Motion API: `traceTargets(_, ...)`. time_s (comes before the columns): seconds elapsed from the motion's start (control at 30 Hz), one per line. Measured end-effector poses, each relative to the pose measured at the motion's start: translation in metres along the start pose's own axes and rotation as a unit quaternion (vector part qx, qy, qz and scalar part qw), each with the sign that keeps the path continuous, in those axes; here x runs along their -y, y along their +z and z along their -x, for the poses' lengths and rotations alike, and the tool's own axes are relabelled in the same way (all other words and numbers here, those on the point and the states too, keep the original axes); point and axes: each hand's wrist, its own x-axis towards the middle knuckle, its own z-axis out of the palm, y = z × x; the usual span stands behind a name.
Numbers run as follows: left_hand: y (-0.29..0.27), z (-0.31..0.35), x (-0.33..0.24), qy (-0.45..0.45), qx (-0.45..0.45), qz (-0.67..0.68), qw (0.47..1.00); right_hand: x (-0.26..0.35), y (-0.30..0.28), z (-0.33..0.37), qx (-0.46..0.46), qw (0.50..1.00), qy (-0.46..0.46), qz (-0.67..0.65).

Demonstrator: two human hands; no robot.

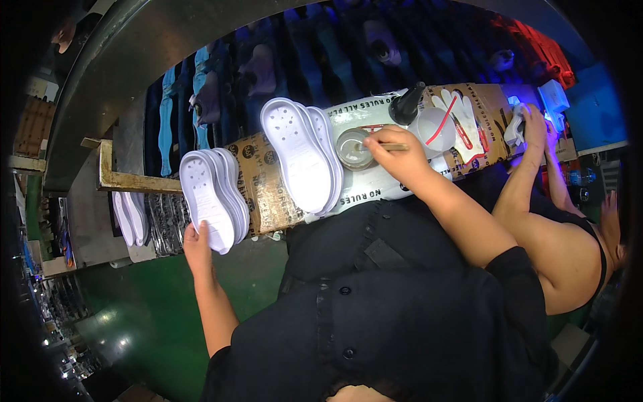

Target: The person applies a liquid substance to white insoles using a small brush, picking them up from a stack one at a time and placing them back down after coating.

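Observation:
My left hand [198, 249] grips the heel end of the front white shoe sole [199, 184] in a leaning stack, thumb on its upper face. Small holes dot the toe part of that sole. My right hand [400, 157] is closed round a slim brush [394, 146] over a round glass jar [353, 151]; the brush's working end cannot be made out. Between my hands, a second small stack of white soles [295, 151] lies on the cardboard-covered bench, its right edge close to the jar.
Right of the jar stand a black bottle [406, 106], a translucent cup [431, 130] with a red stick, and a white glove [462, 124] under red-handled tools. A co-worker's hands [534, 127] hold a white piece at far right. A moulded-parts rack [308, 60] runs behind the bench.

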Motion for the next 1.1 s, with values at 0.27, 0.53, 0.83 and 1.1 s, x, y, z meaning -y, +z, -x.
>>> traceTargets(0.27,0.010,0.061,-0.038,-0.068,0.003,0.331,0.941,0.013,-0.007,-0.002,-0.024,0.999,-0.005,-0.025)
traceTargets(0.53,0.107,0.081,-0.089,0.023,0.131,0.250,0.959,0.006,-0.008,0.010,-0.031,0.999,-0.014,-0.012)
traceTargets(0.83,0.160,0.083,-0.121,0.120,0.129,0.134,0.975,0.048,-0.038,0.029,-0.060,0.978,0.019,-0.199)
traceTargets(1.1,0.182,0.095,-0.134,0.311,0.076,0.107,0.941,0.095,-0.019,0.030,0.037,0.967,-0.250,-0.043)
